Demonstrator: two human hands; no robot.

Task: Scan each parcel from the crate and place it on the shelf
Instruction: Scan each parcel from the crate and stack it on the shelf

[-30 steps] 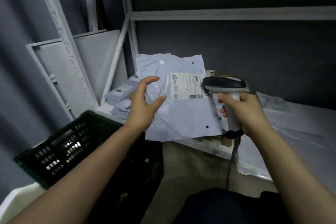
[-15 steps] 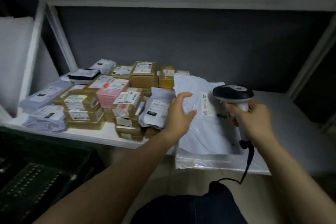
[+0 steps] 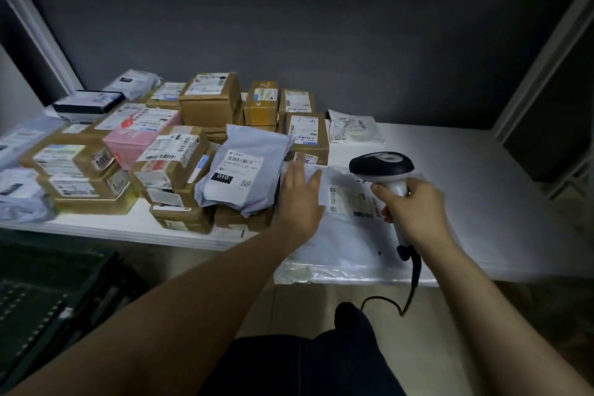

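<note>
my left hand lies flat, fingers straight, on the left part of the white parcel, which rests label up at the front edge of the shelf. my right hand is wrapped round the handle of the scanner, its dark head above the parcel's far edge. stacked boxes and a grey mailer fill the shelf's left half. the dark crate sits below the front left edge.

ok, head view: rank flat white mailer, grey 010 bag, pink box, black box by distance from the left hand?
1. Flat white mailer, under the left hand.
2. Grey 010 bag, just to its left.
3. Pink box, further left.
4. Black box, far left, back.
</note>
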